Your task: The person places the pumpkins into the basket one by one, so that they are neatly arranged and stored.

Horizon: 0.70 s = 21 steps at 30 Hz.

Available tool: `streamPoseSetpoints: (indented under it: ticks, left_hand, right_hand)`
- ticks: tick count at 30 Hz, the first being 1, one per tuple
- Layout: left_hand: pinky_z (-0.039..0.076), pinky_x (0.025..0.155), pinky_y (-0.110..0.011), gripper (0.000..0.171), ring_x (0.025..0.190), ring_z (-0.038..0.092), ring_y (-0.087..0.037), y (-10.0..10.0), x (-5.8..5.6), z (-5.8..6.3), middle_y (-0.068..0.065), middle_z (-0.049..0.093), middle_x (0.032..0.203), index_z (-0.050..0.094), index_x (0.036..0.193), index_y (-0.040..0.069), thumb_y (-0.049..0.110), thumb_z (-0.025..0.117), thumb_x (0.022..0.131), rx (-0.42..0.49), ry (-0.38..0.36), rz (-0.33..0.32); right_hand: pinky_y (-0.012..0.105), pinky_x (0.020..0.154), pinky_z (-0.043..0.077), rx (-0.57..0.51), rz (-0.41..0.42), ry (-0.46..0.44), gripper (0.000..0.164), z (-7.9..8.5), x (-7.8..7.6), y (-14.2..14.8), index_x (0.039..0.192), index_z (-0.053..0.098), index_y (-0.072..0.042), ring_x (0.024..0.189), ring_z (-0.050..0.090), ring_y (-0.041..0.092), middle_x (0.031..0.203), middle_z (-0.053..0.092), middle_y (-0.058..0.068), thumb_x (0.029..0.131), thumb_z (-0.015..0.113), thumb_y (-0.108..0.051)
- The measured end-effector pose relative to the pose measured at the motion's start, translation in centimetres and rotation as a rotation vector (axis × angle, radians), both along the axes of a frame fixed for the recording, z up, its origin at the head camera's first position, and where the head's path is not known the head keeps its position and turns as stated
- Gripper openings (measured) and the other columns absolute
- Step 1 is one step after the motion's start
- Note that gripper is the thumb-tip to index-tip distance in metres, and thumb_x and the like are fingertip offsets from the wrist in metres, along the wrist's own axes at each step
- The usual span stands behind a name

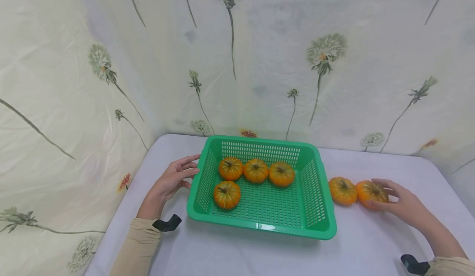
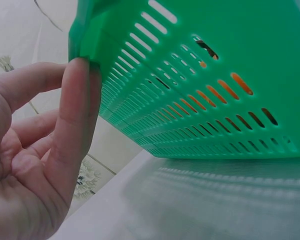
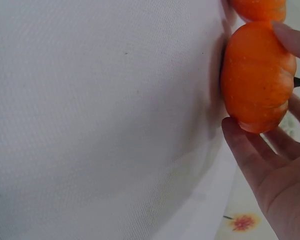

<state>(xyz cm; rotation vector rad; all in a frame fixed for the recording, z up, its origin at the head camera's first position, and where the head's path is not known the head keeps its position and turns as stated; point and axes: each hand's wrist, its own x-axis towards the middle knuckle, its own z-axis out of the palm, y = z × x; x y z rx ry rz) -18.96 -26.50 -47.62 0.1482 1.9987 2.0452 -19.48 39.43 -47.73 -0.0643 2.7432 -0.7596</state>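
A green plastic basket (image 1: pixel 259 225) with slotted walls stands on the table. Inside it, three small orange pumpkins (image 1: pixel 256 171) line up along the back, and another pumpkin (image 1: pixel 227 194) sits at the front left. My left hand (image 1: pixel 173 181) touches the basket's left rim from outside, fingertips right under the lip (image 2: pixel 85 50). To the right of the basket, my right hand (image 1: pixel 402 201) grips a pumpkin (image 3: pixel 257 77) from its right side, thumb and fingers around its body. That pumpkin sits against another pumpkin (image 1: pixel 343 191) close to the basket's right wall.
A white cloth covers the table (image 1: pixel 208 251). Behind and to the left hangs a pale curtain (image 1: pixel 259 82) printed with dandelions. Black wrist mounts (image 1: pixel 167 223) stick out from both sleeves.
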Motion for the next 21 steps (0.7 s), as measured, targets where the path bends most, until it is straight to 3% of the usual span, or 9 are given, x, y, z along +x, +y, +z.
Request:
streamPoseSetpoints:
  ticks: [21]
  left_hand:
    - [0.059, 0.056, -0.021, 0.059, 0.079, 0.07, -0.007, 0.06, 0.01, -0.04, 0.004, 0.07, 0.109, 0.042, 0.157, 0.007, 0.011, 0.064, 0.101, -0.004, 0.005, 0.005]
  right_hand:
    - [0.08, 0.093, 0.042, 0.001, 0.0, 0.036, 0.098, 0.51, 0.19, 0.13, 0.157, 0.031, 0.003, 0.131, 0.032, 0.065, 0.155, 0.031, 0.04, 0.091, 0.073, -0.057]
